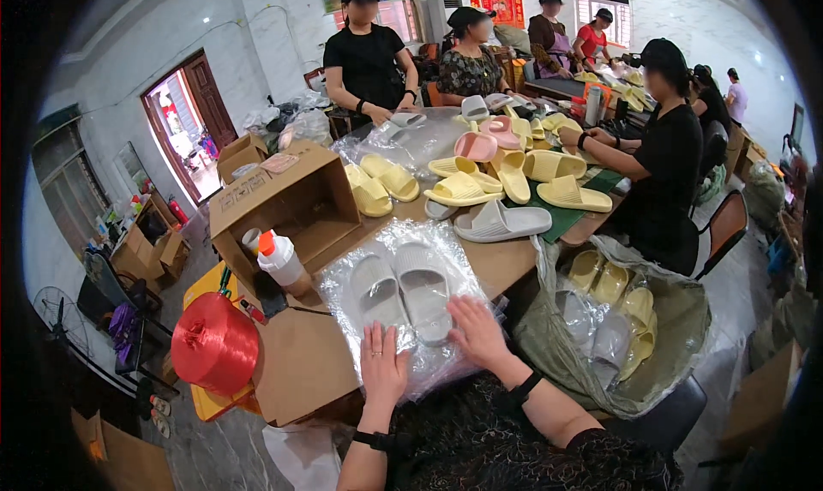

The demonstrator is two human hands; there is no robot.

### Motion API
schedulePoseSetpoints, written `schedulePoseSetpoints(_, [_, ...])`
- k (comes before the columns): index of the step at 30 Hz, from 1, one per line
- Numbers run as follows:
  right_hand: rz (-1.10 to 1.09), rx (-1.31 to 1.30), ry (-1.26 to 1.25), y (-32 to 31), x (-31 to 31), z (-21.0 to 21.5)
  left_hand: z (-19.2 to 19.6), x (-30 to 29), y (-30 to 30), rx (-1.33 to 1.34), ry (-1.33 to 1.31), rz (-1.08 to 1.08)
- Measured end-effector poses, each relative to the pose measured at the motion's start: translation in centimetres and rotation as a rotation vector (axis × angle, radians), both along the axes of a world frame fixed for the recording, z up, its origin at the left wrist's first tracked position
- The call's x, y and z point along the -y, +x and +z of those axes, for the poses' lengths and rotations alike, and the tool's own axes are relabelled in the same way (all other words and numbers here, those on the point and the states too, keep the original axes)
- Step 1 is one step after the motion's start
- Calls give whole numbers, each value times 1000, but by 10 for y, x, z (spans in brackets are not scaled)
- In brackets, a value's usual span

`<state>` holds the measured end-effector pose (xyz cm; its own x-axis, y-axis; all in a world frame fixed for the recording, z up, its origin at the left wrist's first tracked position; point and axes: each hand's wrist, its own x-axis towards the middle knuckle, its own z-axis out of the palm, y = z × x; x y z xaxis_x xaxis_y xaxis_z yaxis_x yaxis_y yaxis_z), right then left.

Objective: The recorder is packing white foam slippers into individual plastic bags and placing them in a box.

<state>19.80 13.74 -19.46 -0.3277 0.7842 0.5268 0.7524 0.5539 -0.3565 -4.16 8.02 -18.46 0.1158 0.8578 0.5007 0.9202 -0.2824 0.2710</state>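
A pair of grey slide slippers (422,287) lies side by side, toes away from me, with clear plastic bags (343,272) around and under it on the table edge. My left hand (383,364) rests flat at the heel of the left slipper, fingers stretched out. Beside the heel of the right slipper, my right hand (477,330) lies on the plastic with its fingers spread. Neither hand grips anything. Whether the slippers are fully inside the top bag is hard to tell.
An open cardboard box (287,204), a bottle with an orange cap (283,264) and a red twine spool (216,344) stand left. Loose yellow slippers (467,189) and a grey slipper (502,222) lie ahead. A green sack (677,320) holds bagged pairs at right. Co-workers surround the table.
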Motion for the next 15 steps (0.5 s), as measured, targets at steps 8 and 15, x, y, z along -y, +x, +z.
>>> schedulePoseSetpoints(8, [-95, -38, 134, -11, 13, 30, -8, 1, -3, 39, 7, 32])
schedulePoseSetpoints(15, [381, 41, 15, -75, 34, 20, -9, -1, -4, 17, -1, 0])
